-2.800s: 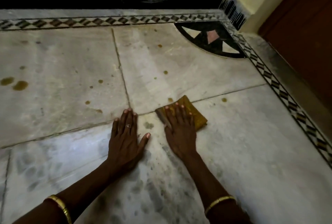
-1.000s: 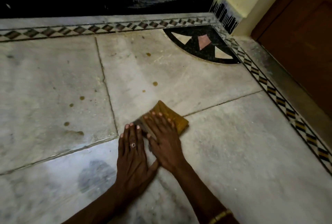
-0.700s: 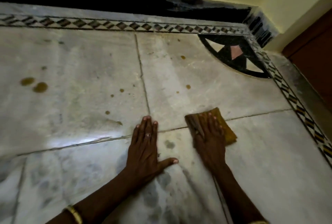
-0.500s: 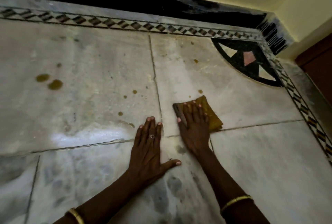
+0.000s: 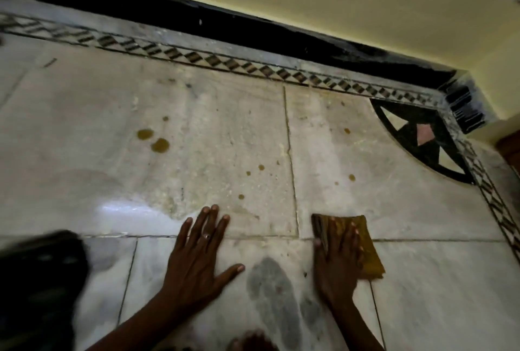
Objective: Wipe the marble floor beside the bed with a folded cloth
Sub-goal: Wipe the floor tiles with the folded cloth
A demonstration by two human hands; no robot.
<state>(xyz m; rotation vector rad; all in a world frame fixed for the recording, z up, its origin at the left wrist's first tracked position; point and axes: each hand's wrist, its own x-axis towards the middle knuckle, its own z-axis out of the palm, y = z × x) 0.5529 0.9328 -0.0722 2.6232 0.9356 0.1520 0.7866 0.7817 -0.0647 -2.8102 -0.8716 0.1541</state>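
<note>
The folded mustard-brown cloth [image 5: 367, 243] lies flat on the pale marble floor [image 5: 219, 153], across a joint between slabs. My right hand [image 5: 336, 259] presses down on it with fingers spread, covering its left half. My left hand [image 5: 198, 255] rests flat on the bare marble to the left, fingers apart, a ring on one finger, holding nothing. Brown stain spots [image 5: 153, 139] dot the slabs farther ahead. A greyish damp patch [image 5: 270, 288] lies between my two wrists.
A black skirting [image 5: 253, 29] runs under the yellow wall, with a diamond-pattern border strip [image 5: 225, 62] along it. A black quarter-circle inlay [image 5: 422, 136] fills the right corner. Dark patterned fabric [image 5: 36, 288] sits at the lower left. A toe or knee [image 5: 253, 341] shows at the bottom edge.
My right hand has slid the cloth back toward me and to the right, across the slab joint. The view has swung left, bringing dark fabric into the lower left. My left hand stays planted.
</note>
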